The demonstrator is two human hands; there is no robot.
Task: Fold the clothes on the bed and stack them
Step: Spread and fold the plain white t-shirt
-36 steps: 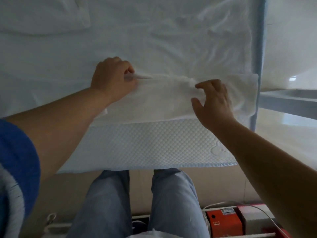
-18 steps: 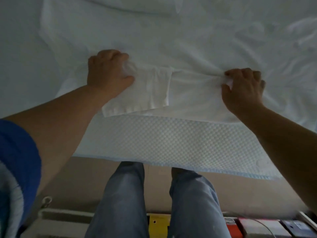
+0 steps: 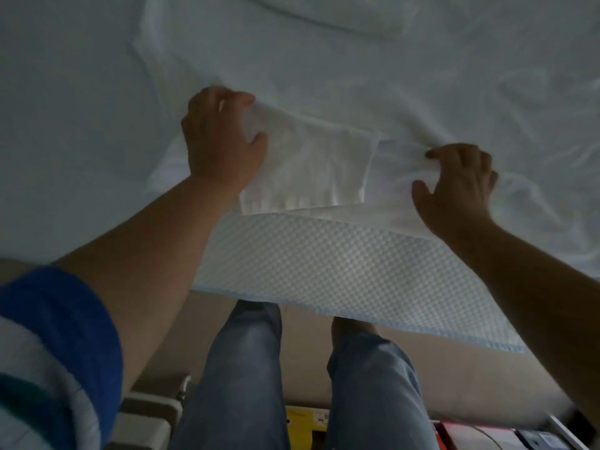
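On the bed (image 3: 341, 264), left hand (image 3: 220, 147) and right hand (image 3: 457, 186) pinch the white garment (image 3: 308, 164) between them.

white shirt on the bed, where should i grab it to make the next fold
Grip the white shirt along its raised top fold, one hand near each end, coming from the near edge of the bed. That is where the left hand and right hand pinch it now. The cloth is bunched into a ridge there, so fingers can close on it; elsewhere it lies flat.

Garment (image 3: 311, 164) on bed (image 3: 65, 125); pillow (image 3: 341, 11) behind it.
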